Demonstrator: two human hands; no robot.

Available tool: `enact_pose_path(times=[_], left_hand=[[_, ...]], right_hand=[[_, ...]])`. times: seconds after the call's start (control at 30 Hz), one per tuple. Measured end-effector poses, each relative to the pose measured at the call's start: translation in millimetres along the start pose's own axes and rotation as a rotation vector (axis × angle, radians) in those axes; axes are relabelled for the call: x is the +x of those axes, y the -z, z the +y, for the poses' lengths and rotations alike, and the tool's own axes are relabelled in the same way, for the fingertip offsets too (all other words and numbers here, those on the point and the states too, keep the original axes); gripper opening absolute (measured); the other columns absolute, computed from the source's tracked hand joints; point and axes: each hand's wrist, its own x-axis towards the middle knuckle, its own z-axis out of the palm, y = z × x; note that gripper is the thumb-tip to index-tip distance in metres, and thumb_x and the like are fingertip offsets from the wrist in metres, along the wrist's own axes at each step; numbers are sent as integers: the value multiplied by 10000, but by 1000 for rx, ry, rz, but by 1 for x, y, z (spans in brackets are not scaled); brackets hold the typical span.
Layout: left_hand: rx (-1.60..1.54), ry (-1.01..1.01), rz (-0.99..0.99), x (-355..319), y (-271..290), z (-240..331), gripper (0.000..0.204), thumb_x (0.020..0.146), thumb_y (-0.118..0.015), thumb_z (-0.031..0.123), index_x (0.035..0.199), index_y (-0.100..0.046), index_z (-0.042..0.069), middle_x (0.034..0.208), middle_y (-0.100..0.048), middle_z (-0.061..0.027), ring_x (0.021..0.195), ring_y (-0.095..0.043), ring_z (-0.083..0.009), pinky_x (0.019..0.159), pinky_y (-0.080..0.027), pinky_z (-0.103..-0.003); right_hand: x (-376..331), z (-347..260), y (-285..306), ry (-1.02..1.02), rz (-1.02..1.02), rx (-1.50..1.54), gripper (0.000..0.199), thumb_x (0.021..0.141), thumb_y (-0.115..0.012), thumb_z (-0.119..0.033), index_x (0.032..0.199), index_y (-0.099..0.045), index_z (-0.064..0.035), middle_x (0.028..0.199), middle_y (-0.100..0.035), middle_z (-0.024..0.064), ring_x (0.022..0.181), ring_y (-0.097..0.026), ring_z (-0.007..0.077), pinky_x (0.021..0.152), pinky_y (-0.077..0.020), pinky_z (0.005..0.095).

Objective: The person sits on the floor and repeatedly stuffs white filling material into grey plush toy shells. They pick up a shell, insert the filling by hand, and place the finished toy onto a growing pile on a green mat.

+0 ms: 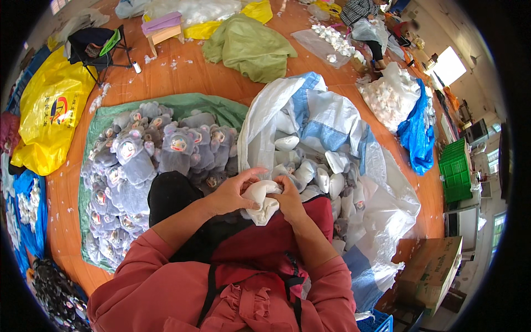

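Observation:
Above my lap, both hands hold a small white fabric piece [261, 206], which looks like a soft folded pouch. My left hand [229, 195] grips its left side with thumb and fingers. Closed on the right edge is my right hand [289, 200], with its fingertips partly hidden by the cloth. Left of my hands, grey plush toys [133, 157] with small round faces lie piled on a green sheet [218, 105]. To the right, an opened white-and-blue woven sack [332, 119] holds more white and grey fabric pieces [306, 172].
A yellow bag [52, 119] and a black folding chair [91, 47] stand at the left. An olive cloth heap [251, 50] lies ahead. At the right are a bag of white stuffing [390, 91], a green crate [456, 171] and a cardboard box [431, 271]. Another person [362, 16] sits far right.

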Motion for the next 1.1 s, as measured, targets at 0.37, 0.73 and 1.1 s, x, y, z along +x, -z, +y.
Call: enact_pose_path(times=[0.37, 0.73, 1.1], left_hand=[[212, 94, 310, 11, 14, -19, 688, 683, -747, -126, 1296, -513, 82, 1044, -614, -66, 954, -615, -155, 837, -525, -300], [251, 354, 278, 15, 27, -20, 592, 781, -732, 15, 1310, -478, 97, 967, -585, -82, 828, -573, -168, 700, -488, -290], [393, 347, 152, 4, 19, -6, 540, 817, -711, 48, 1306, -487, 96, 983, -602, -82, 863, -579, -176, 734, -493, -313]], right_hand=[[-10, -11, -9, 18, -119, 179, 645, 732, -822, -191, 1275, -530, -1, 1126, -608, 114, 1031, -582, 207, 900, -467, 324], [-20, -12, -22, 117, -437, 171, 989, 728, -857, -237, 1504, -273, -47, 1349, -465, 119, 1239, -468, 228, 1040, -386, 342], [-24, -30, -14, -73, -524, 315, 787, 788, -784, -81, 1447, -355, -107, 1292, -506, 65, 1122, -544, 177, 958, -459, 302]])
